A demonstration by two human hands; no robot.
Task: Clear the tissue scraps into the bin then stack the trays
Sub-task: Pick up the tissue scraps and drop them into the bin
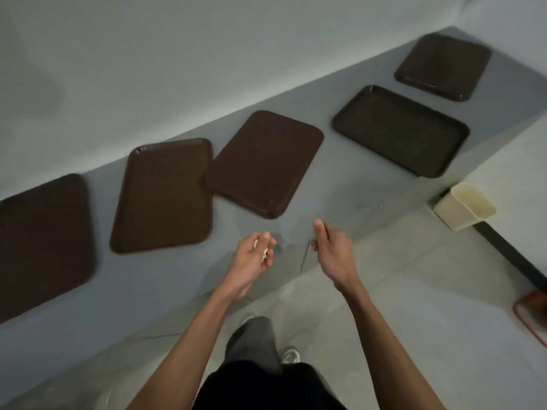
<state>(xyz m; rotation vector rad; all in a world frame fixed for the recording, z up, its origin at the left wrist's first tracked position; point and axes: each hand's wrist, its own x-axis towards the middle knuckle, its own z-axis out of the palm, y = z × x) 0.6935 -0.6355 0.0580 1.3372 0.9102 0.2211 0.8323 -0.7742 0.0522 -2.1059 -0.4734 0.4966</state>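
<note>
Grey ledge [296, 202] against a pale wall carries five dark brown trays [263, 164] in a loose row. Left hand [251, 261], fingers curled, clutches white tissue scraps [262, 247] above the ledge's near edge. Cream bin [464, 205] stands on the floor well off to the right (the right hand [333, 250] is nearer it, yet hangs loosely spread, holding nothing).

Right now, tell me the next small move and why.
Likely swing the left hand rightward to the cream bin and drop the tissue scraps. That hand grips white scraps, the five brown trays look bare, and the bin stands open beyond the right hand, which holds nothing.
</note>
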